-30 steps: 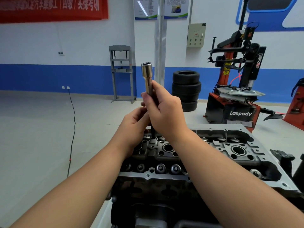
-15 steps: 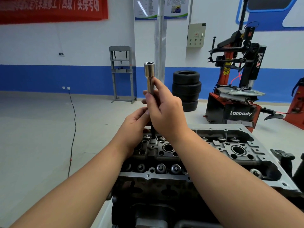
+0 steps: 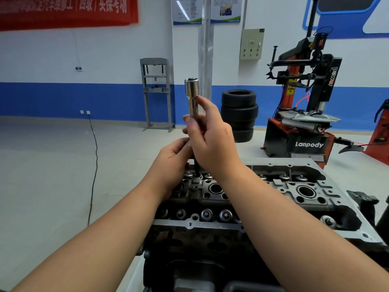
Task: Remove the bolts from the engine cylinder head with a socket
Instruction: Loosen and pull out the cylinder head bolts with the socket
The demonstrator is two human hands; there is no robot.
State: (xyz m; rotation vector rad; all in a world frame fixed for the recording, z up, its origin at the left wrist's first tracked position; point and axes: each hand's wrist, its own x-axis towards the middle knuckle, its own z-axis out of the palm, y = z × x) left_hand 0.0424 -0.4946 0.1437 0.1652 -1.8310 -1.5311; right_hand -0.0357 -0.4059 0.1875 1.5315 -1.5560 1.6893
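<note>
A: The grey cast-metal engine cylinder head (image 3: 273,186) sat before us on its dark block, valve springs and round bores facing up. What did we have in hand?

B: Our right hand (image 3: 212,142) was curled round the long chrome socket (image 3: 192,98), gripping its lower part and holding it nearly upright, open end at the top, above the head's left half.

A: And below it?

B: A thin dark bolt shank (image 3: 197,168) ran down from under our right hand to the head. Our left hand (image 3: 172,163) had its fingers bent in beside that shank, just under the right hand; we think they pinched it, though the right hand hid the fingertips.

A: Behind the bench?

B: A stack of black tyres (image 3: 239,114) against the blue-banded wall, and a red and black tyre-changing machine (image 3: 303,114) just to its right.
</note>
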